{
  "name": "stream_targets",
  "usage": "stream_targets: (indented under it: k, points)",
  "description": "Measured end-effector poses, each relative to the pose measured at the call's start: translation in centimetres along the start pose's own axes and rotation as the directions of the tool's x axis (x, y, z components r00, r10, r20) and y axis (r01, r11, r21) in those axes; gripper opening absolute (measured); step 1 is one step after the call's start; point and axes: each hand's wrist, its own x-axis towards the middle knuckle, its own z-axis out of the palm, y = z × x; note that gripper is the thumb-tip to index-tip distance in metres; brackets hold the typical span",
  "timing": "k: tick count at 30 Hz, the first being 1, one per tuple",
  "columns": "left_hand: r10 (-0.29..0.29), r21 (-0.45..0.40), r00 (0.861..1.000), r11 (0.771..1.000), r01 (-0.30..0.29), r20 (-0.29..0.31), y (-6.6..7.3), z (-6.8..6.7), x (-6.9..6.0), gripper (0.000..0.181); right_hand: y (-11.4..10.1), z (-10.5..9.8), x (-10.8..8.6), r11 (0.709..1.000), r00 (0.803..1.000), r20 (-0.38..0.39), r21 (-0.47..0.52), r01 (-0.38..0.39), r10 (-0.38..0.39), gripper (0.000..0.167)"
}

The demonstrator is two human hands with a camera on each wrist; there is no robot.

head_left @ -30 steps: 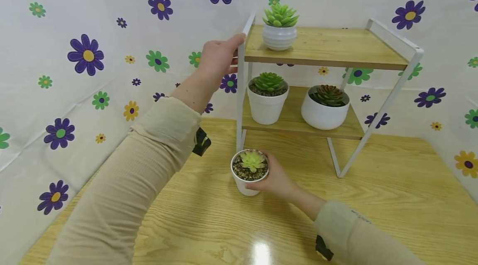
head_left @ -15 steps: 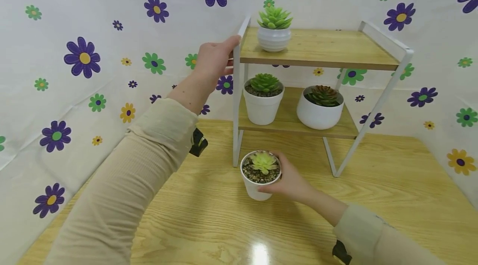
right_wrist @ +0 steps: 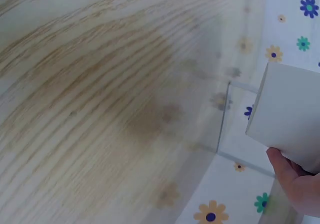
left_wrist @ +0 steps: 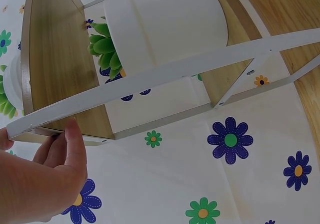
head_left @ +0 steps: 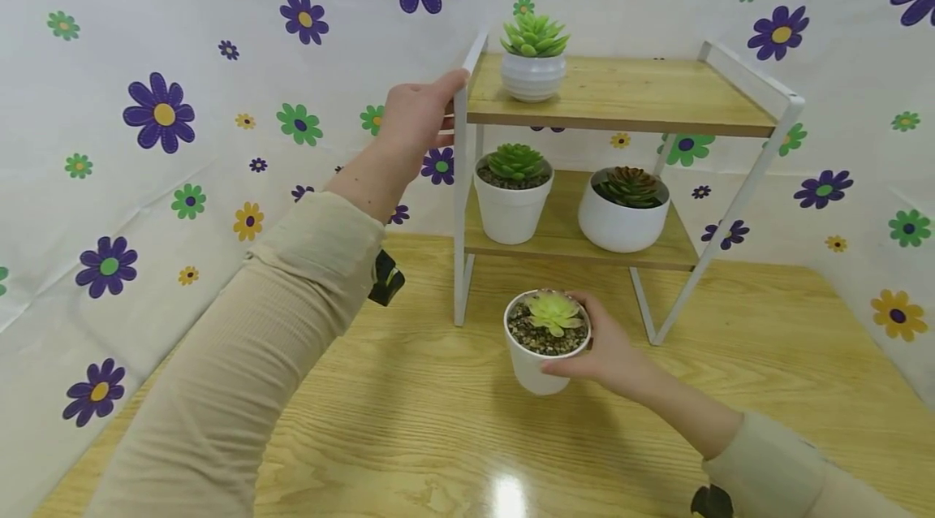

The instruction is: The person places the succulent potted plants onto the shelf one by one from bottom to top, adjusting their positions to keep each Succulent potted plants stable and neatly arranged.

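Observation:
My right hand (head_left: pixel 617 356) grips a white pot (head_left: pixel 536 372) with a pale green succulent (head_left: pixel 553 312) set in gravel. In the right wrist view the pot (right_wrist: pixel 290 114) hangs above the table, apart from it. At the upper left corner of a two-tier shelf (head_left: pixel 650 88), my left hand (head_left: pixel 416 116) holds the white metal frame. The left wrist view shows the fingers (left_wrist: pixel 75 149) curled at that frame (left_wrist: pixel 145 78). On the top board stands a ribbed white pot with a bright green succulent (head_left: pixel 533 67).
The lower board carries a tapered white pot with a green succulent (head_left: pixel 514 205) and a round white pot with a reddish-green one (head_left: pixel 624 217). The shelf's legs (head_left: pixel 460 291) stand on the wooden table (head_left: pixel 365 420). A flower-print cloth (head_left: pixel 219 153) hangs behind.
My right hand has carried the potted succulent to the right, away from the shelf's left front leg. The left hand keeps its hold on the frame. The view has shifted slightly.

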Motion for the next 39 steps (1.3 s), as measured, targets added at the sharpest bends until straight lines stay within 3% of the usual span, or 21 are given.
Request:
stream_targets:
  k: [8,15,26,33,39]
  points:
    - [-0.001,-0.004,1.000,1.000,0.001,0.002,0.0,0.1,-0.1,0.044,-0.1,-2.1,-1.2,0.999,0.999,-0.051,-0.031,0.013,-0.015,0.092]
    - [0.005,-0.018,1.000,1.000,-0.005,0.003,0.0,0.0,-0.1,0.044,-0.8,-3.9,-1.7,0.997,0.995,-0.072,-0.013,0.072,-0.072,0.083]
    - [-0.003,-0.019,1.000,1.000,0.003,0.013,0.0,0.1,-0.2,0.043,-2.2,-6.1,-2.9,0.998,0.999,-0.051,-0.062,-0.001,-0.002,0.091]
    - [0.009,-0.031,1.000,0.999,-0.009,0.005,0.0,0.0,-0.2,0.042,-3.0,-7.5,-3.1,1.000,0.997,-0.079,0.005,0.013,-0.013,0.088]
    - [0.008,-0.021,1.000,1.000,-0.008,0.016,0.2,0.0,-0.3,0.043,-4.1,-9.0,-3.1,1.000,0.996,-0.088,-0.014,-0.022,0.020,0.089]
